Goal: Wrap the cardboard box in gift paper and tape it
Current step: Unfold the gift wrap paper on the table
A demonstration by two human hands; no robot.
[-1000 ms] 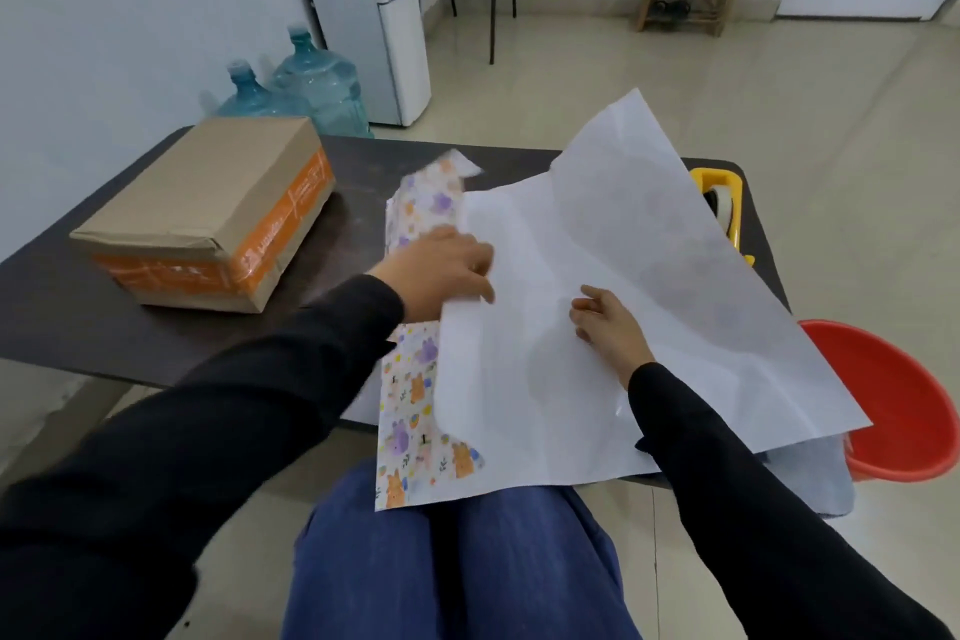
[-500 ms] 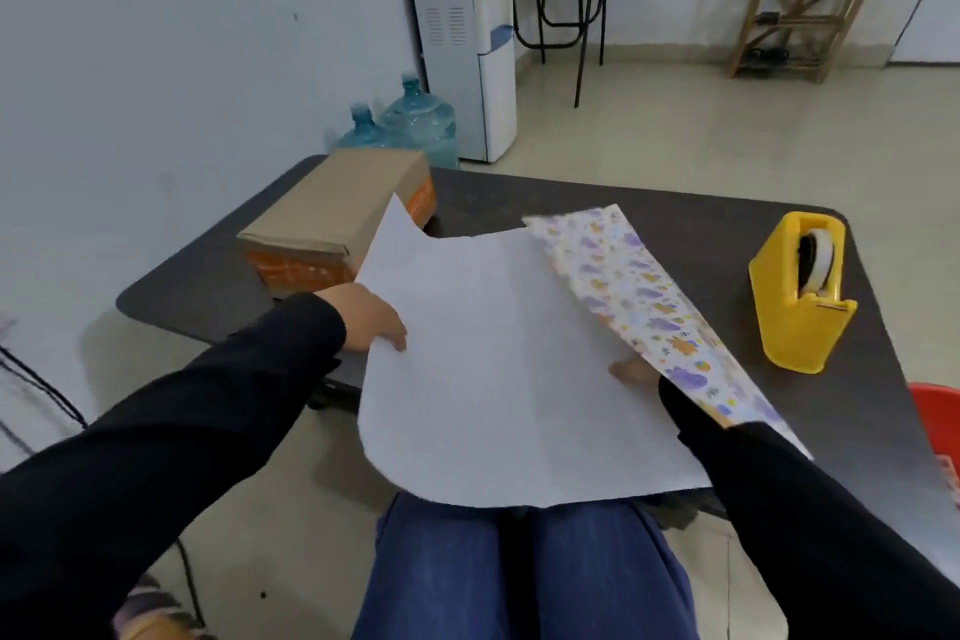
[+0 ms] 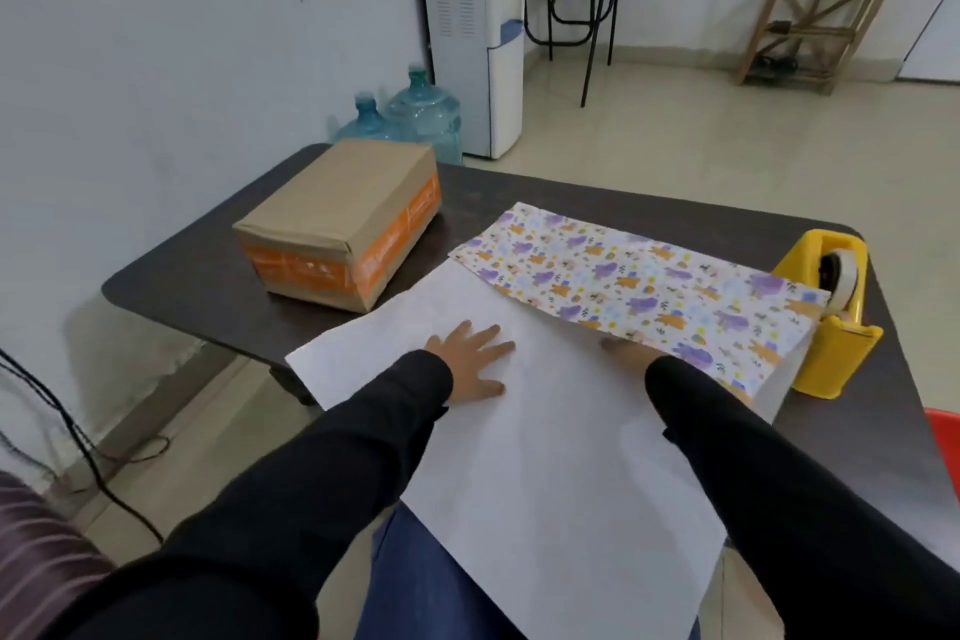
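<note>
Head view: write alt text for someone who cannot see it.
A left hand presses flat on gift paper spread white side up on a dark table, the right hand partly hidden under its folded-over printed edge. An unwrapped cardboard box sits left of the paper, a yellow tape dispenser right.

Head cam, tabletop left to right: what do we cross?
box → left hand → right hand → tape dispenser. Left out: gift paper, which spans the middle.
</note>
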